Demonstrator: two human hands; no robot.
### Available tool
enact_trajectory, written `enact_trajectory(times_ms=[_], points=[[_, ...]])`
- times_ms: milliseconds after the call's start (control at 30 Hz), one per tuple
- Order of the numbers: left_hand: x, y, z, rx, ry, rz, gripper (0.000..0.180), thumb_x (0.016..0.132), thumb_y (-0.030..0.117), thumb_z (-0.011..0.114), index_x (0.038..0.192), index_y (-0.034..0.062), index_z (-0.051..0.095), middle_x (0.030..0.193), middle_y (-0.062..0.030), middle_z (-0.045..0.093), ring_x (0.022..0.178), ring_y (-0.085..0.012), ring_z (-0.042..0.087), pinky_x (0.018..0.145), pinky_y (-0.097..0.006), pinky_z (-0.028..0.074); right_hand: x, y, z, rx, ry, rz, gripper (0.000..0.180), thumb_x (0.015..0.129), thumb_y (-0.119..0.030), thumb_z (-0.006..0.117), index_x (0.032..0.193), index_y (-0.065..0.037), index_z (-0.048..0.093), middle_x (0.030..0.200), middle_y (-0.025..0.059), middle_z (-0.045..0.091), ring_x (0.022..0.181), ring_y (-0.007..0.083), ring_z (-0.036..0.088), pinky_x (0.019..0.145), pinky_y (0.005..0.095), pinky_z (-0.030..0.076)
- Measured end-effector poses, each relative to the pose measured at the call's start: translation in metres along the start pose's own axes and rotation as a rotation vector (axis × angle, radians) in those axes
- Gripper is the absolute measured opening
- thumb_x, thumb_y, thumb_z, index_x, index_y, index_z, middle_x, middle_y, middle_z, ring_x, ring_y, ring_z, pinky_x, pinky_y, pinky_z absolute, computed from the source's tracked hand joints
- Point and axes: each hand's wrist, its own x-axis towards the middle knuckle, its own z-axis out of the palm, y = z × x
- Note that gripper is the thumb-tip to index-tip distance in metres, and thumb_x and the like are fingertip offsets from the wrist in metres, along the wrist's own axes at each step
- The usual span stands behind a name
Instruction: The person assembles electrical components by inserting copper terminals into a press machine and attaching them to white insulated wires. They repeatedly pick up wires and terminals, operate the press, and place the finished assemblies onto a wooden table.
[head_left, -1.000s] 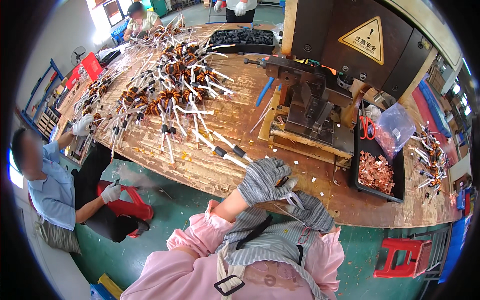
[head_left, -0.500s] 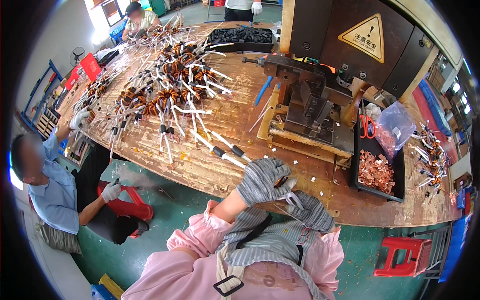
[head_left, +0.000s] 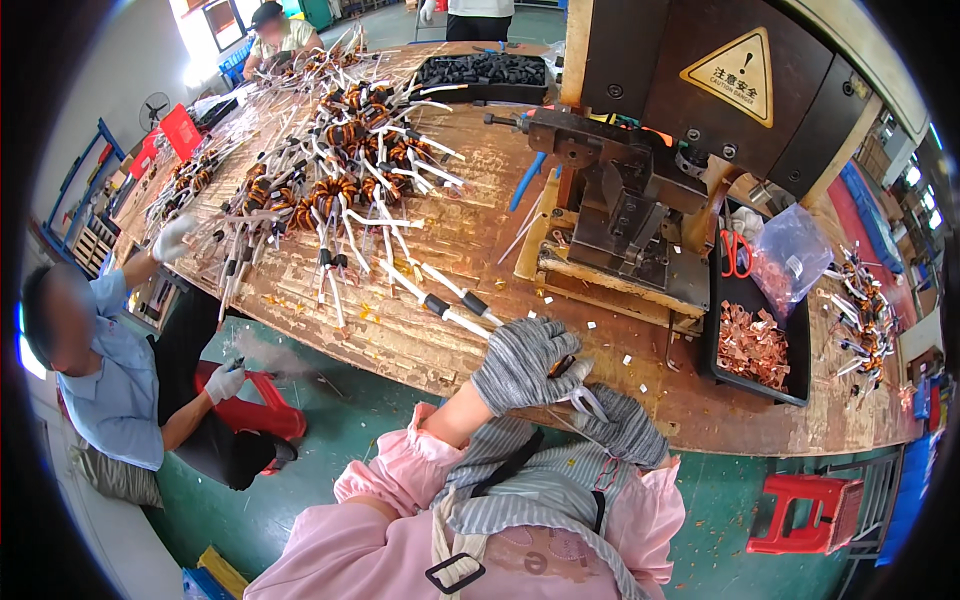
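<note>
Both my hands wear grey knit gloves and meet at the near edge of the wooden workbench (head_left: 420, 345). My left hand (head_left: 522, 362) is curled around a small dark and orange coil part (head_left: 561, 366) that shows between the fingers. Just below and to the right, my right hand (head_left: 628, 428) is closed on thin metal snips (head_left: 587, 401), whose tips point up-left toward the left hand. White sleeved leads (head_left: 455, 300) lie on the bench just left of my hands.
A heap of orange coils with white leads (head_left: 335, 185) covers the bench's far left. A metal press (head_left: 625, 210) stands ahead, a black tray of copper scraps (head_left: 752, 345) at right. A seated co-worker (head_left: 110, 370) reaches to the bench at left. A red stool (head_left: 800, 515) stands lower right.
My hands have stayed together at the bench edge with hardly any shift. The co-worker on the left still reaches to the bench.
</note>
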Motion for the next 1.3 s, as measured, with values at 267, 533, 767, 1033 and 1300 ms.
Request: enact_trajectory(times_ms=[267,533,767,1033,1300], points=[[-0.001,0.002,-0.001,0.005,-0.005,-0.005,0.028,0.069,0.033,0.069,0.076,0.0069,0.064,0.068,-0.0107,0.057,0.062,-0.0302,0.056,0.057,-0.038,0.045,-0.002,0.003,0.001,0.065,0.007,0.037,0.042,0.083,-0.031,0.064,0.114,-0.004,0.056,0.102,0.0125,0.063,0.091,0.0225,0.061,0.082,0.0322,0.047],[-0.001,-0.001,0.003,0.031,-0.027,-0.012,0.027,0.07,0.033,0.069,0.076,0.0072,0.063,0.068,-0.0115,0.057,0.063,-0.0308,0.056,0.057,-0.039,0.045,-0.002,0.005,0.001,0.045,0.035,-0.006,0.042,0.082,-0.03,0.065,0.112,-0.004,0.057,0.098,0.0126,0.063,0.088,0.0238,0.061,0.08,0.0325,0.047],[-0.002,-0.003,0.004,0.051,-0.017,-0.009,0.026,0.073,0.034,0.065,0.076,0.0077,0.062,0.069,-0.0117,0.057,0.064,-0.0305,0.057,0.058,-0.04,0.045,-0.001,0.009,0.004,-0.005,0.064,-0.073,0.037,0.083,-0.026,0.064,0.11,-0.003,0.057,0.096,0.0142,0.063,0.086,0.0274,0.061,0.077,0.0341,0.047],[-0.004,0.0,0.004,0.043,0.028,0.005,0.023,0.071,0.029,0.068,0.076,0.007,0.063,0.069,-0.0107,0.058,0.063,-0.0305,0.057,0.057,-0.039,0.046,-0.001,0.005,0.002,-0.128,0.035,-0.062,0.037,0.084,-0.029,0.061,0.111,-0.003,0.057,0.098,0.0155,0.063,0.089,0.0292,0.061,0.079,0.0354,0.047],[-0.004,0.001,0.003,0.009,0.062,0.008,0.023,0.071,0.028,0.068,0.076,0.0067,0.062,0.069,-0.0111,0.058,0.063,-0.0305,0.057,0.056,-0.039,0.046,-0.002,-0.003,0.003,-0.044,0.036,0.009,0.04,0.084,-0.031,0.061,0.113,-0.004,0.056,0.098,0.0145,0.064,0.089,0.0272,0.061,0.08,0.0336,0.047]])
